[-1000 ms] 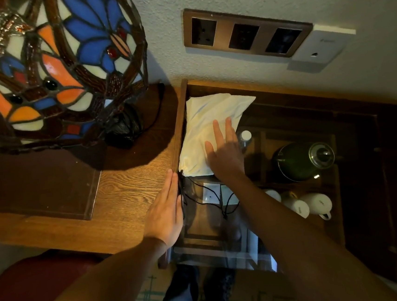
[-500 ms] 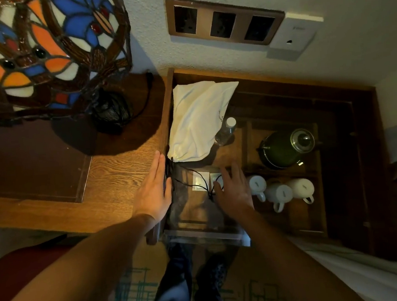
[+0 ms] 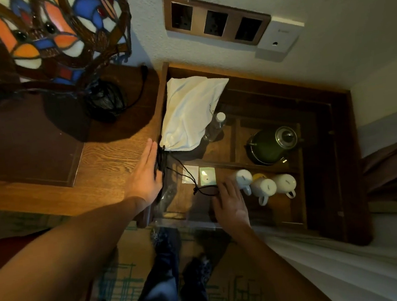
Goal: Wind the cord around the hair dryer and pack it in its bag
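Observation:
A full white cloth bag lies at the back left of the glass shelf, its mouth drawn shut. Its black drawstring trails forward over the glass. The hair dryer and its cord are hidden from view. My left hand lies flat on the wooden desk edge, fingers beside the bunched drawstring. My right hand rests palm down on the glass near the drawstring's end, fingers spread, holding nothing.
A stained-glass lamp stands on the desk at left. Under the glass sit a water bottle, a green kettle, three white mugs and sachets. Wall sockets are behind. A bed edge lies right.
My right hand has lifted off the white bag and drawn back toward me onto the front of the glass. My left hand stays on the desk edge.

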